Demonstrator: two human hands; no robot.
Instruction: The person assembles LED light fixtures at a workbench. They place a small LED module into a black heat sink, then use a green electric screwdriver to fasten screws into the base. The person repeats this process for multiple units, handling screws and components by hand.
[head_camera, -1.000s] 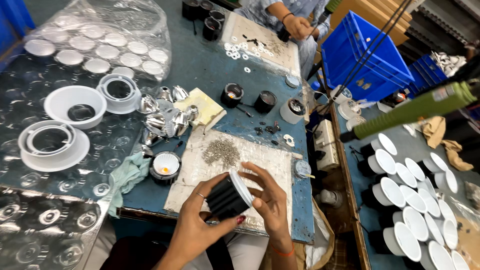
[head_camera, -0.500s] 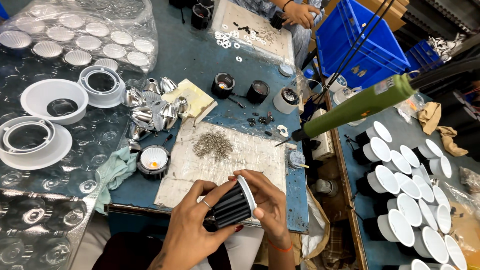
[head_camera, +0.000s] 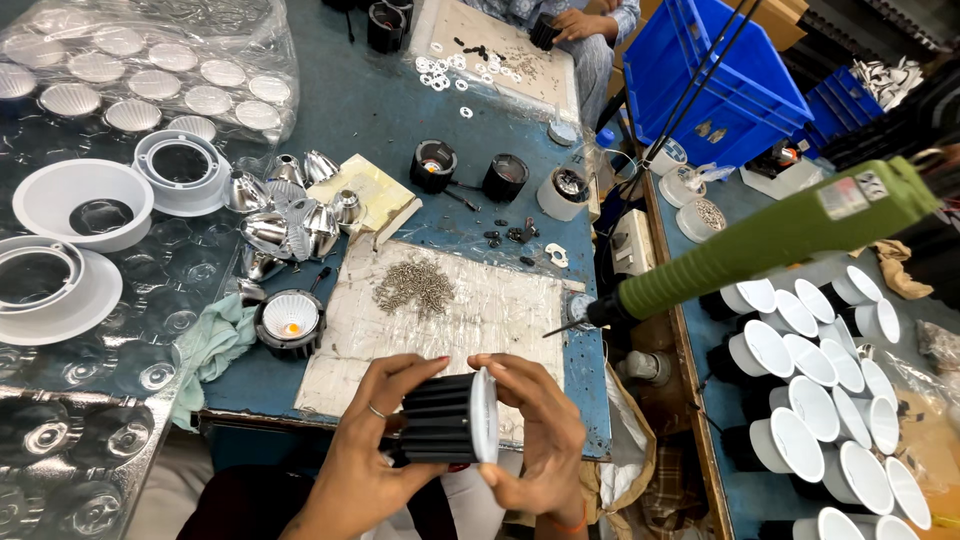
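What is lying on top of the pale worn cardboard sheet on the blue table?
A loose heap of small metal screws lies on the pale cardboard sheet. Its near edge is covered by both hands holding a black ribbed lamp housing.

Brightness: the scene is bright and even, the colours are clear.
Light source: the light comes from above; the lamp itself is not in the picture.
Shadows: they are soft and short, for example under the black ribbed lamp housing (head_camera: 452, 417) and under both hands.
Glare: white reflections lie on the clear bubble plastic (head_camera: 130, 60) at the left and on the shiny silver reflectors (head_camera: 290, 215).
Blur: the green electric screwdriver (head_camera: 770, 235) near the lens looks a little soft; the pile of screws (head_camera: 415, 285) is sharp.
Distortion: the wide lens bends the table edge (head_camera: 600, 400) and stretches things at the borders.
Dark parts: the lower left corner is dimmer.
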